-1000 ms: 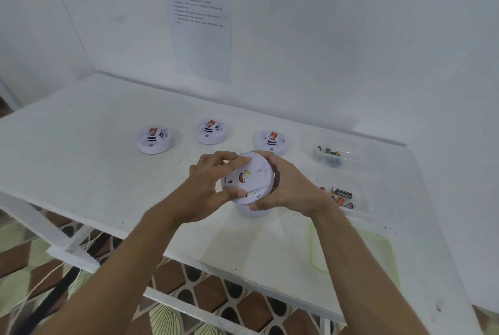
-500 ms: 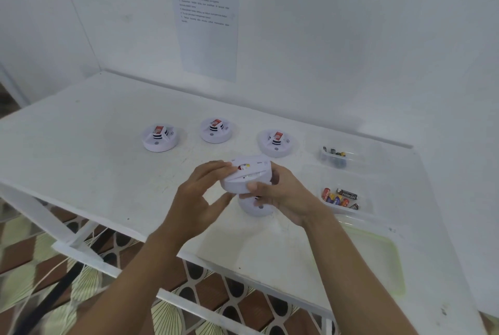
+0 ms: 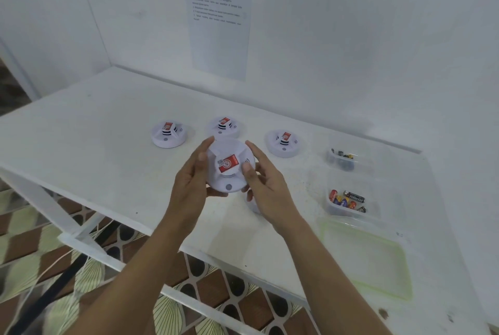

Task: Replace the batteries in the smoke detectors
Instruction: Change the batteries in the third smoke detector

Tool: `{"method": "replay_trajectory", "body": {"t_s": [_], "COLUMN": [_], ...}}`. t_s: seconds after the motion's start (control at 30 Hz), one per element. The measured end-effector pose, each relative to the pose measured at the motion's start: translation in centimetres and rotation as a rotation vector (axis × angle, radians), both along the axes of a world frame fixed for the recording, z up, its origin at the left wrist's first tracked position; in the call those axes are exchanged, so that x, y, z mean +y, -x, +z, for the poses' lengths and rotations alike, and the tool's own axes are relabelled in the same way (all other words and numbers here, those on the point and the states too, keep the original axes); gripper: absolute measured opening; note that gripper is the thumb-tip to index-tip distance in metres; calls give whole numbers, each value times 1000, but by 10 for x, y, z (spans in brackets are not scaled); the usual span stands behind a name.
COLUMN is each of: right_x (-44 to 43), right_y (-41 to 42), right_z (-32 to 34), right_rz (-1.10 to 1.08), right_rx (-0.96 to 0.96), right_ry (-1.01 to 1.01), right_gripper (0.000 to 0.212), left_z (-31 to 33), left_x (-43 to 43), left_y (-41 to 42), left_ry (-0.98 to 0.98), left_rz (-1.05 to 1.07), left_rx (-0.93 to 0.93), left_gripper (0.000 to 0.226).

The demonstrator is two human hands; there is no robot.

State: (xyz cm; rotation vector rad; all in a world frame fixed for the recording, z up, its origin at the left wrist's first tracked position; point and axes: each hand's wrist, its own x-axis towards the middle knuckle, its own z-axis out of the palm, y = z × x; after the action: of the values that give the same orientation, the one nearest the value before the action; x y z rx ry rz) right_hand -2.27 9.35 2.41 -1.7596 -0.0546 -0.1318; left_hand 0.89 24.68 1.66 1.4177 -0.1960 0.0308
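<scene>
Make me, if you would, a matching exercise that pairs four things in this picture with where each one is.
1. held smoke detector
2. printed sheet
3. tub of colourful batteries
4. green-edged tray

A. on the wall
B. gripped by the left hand and the right hand
C. nearest the person, on the right
D. between the tray and the farther tub

Pairs: 1-B, 2-A, 3-D, 4-C

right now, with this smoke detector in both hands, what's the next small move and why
Likely set the held smoke detector down on the table near the rightmost smoke detector: left hand and right hand grip it label up, like that one.
</scene>
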Motion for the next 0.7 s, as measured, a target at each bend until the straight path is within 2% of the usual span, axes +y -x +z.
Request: {"method": "replay_trajectory", "body": {"t_s": [0.07,0.13,0.2,0.7], "right_x": [6,8,9,27], "right_y": [0,-2,-5,-8], "right_z": [4,5,3,-3], "right_rz": [-15,-25,-23,-14], "right_rx": [-14,-15,-6,-43], "right_ry": [-3,-6,-11,66], "right_gripper": [32,32,39,48], "left_z": [0,-2,-3,-7], "left_x": [4,8,12,41], "left_y": [1,2,1,-2], "left_ry": [26,-61,-109,-78], "left_rz": [-85,-156,-168,-221], "left_rx": [28,-24,-43,-15], "left_gripper": [41,66,80,84]}}
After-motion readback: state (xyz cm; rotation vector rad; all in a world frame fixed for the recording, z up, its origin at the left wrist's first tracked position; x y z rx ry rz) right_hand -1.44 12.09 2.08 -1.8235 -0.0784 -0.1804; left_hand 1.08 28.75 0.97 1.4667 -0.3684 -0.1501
